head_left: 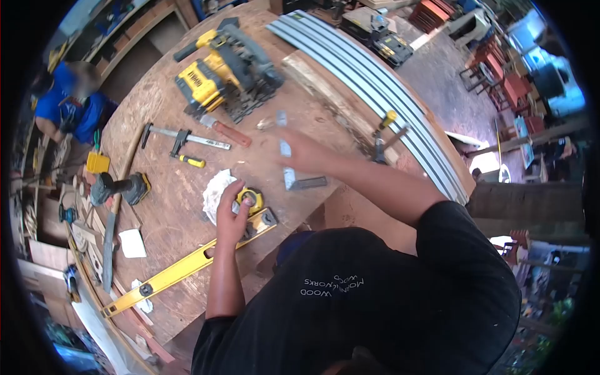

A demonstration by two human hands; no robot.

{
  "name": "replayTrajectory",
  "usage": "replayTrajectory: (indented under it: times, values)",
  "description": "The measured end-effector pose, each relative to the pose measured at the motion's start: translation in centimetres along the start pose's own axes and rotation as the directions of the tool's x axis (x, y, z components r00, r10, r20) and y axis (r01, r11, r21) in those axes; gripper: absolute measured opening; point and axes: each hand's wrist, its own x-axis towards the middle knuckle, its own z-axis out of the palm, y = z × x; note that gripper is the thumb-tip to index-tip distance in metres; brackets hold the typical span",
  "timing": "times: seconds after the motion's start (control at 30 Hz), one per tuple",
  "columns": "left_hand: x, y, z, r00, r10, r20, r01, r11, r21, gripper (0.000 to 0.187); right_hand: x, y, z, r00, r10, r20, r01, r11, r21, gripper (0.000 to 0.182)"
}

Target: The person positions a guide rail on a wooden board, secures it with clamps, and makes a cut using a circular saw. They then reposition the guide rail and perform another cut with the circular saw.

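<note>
My left hand (231,215) is closed around a yellow and black tape measure (251,199), beside a crumpled white cloth (216,190) on the wooden table. Just below lies a long yellow spirit level (178,272), one end close to my left wrist. My right hand (299,152), smeared by motion, is over the blade of a metal square (289,177); whether its fingers grip the blade cannot be told. Left of my right hand are a chisel-like tool with a reddish handle (231,132) and a bar clamp (187,139) with a yellow and black handle.
A yellow circular saw (228,78) stands on the far part of the table (169,206). Long metal rails (375,94) and a wooden plank (334,94) line the right edge, with another clamp (384,125). A cordless drill (122,189) lies left. A person in blue (75,106) is beyond.
</note>
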Motion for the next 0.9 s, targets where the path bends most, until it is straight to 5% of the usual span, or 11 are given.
replayTrajectory:
  times: [0.17,0.27,0.33,0.43,0.5,0.67,0.77,0.9]
  values:
    - [-1.9,3.6,6.3,0.989,0.057,0.136,-0.065,0.996,0.056,0.037,-16.5,2.0,-4.9,0.975,0.194,0.110,-0.194,0.981,-0.012,0.051]
    - [-3.6,6.7,10.8,0.968,0.065,0.244,-0.091,0.991,0.098,0.038,-26.1,3.0,-8.9,0.912,0.383,0.148,-0.410,0.874,0.261,0.048]
    - [-4.8,8.6,14.1,0.950,0.097,0.297,-0.135,0.985,0.110,0.038,-31.7,3.3,-11.8,0.932,0.350,-0.095,-0.313,0.909,0.275,0.043]
    - [-6.6,11.2,18.3,0.916,0.147,0.373,-0.195,0.976,0.094,0.039,-37.7,4.9,-16.4,0.781,0.531,-0.330,-0.509,0.846,0.158,0.037]
    - [-7.4,12.7,20.3,0.871,0.180,0.456,-0.264,0.956,0.127,0.039,-40.2,7.6,-18.8,0.699,0.433,-0.569,-0.522,0.853,0.008,0.036]
    - [-8.3,15.2,23.1,0.831,0.166,0.531,-0.303,0.935,0.182,0.040,-43.3,12.8,-25.1,0.509,0.386,-0.769,-0.829,0.459,-0.319,0.048]
    - [-7.0,13.9,25.9,0.800,0.041,0.599,-0.091,0.994,0.053,0.045,-44.0,15.8,-26.3,0.472,0.477,-0.742,-0.876,0.351,-0.331,0.055]
    - [-2.7,11.1,34.0,0.746,-0.076,0.662,0.283,0.936,-0.211,0.057,-42.5,14.0,-24.8,0.605,0.359,-0.710,-0.786,0.409,-0.463,0.071]
